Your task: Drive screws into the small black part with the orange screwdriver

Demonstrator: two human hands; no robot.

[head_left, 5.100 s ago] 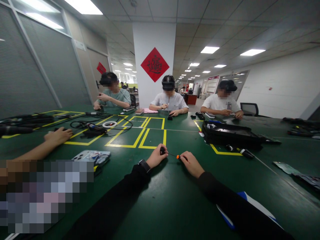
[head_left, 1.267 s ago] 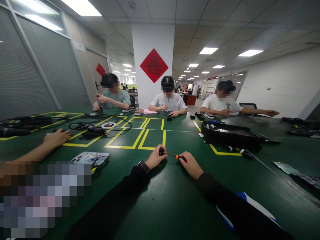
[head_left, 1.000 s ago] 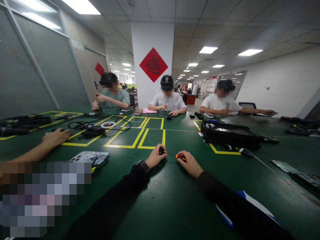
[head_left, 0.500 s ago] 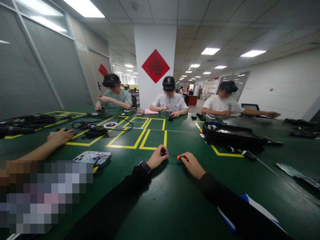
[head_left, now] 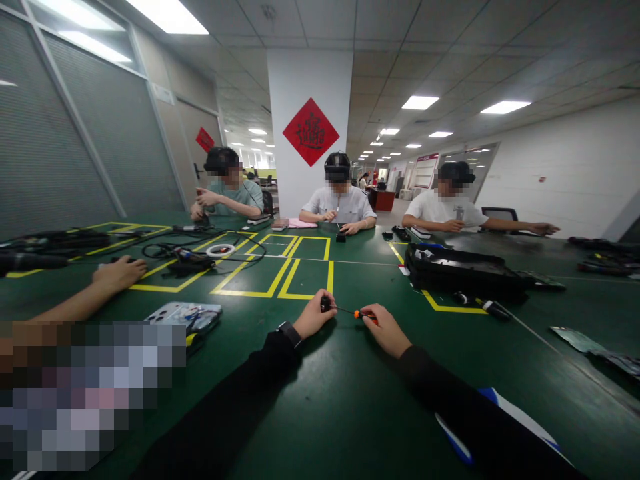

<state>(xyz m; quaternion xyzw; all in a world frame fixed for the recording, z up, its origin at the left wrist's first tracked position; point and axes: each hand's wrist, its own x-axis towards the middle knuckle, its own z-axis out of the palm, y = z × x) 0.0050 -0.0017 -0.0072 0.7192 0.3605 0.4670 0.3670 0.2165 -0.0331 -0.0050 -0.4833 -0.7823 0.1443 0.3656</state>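
Observation:
Over the green table (head_left: 320,387), my left hand (head_left: 314,316) is closed on a small black part (head_left: 326,303), most of it covered by the fingers. From the right, my right hand (head_left: 389,329) grips an orange-and-black screwdriver (head_left: 358,315) by its handle. The screwdriver's thin shaft points left and reaches the black part; whether the tip sits in a screw is too small to tell. A dark watch is on my left wrist.
A co-worker's hand (head_left: 120,273) rests on the left, behind a grey case (head_left: 185,313). Cables lie beyond it. A black open tray (head_left: 467,270) stands at right, with a black-and-white tool (head_left: 495,309) before it. Three people sit opposite. A blue-and-white item (head_left: 520,417) lies under my right sleeve.
Both my hands keep nearly the same place and grip. The screwdriver's handle seems slightly turned in my right hand.

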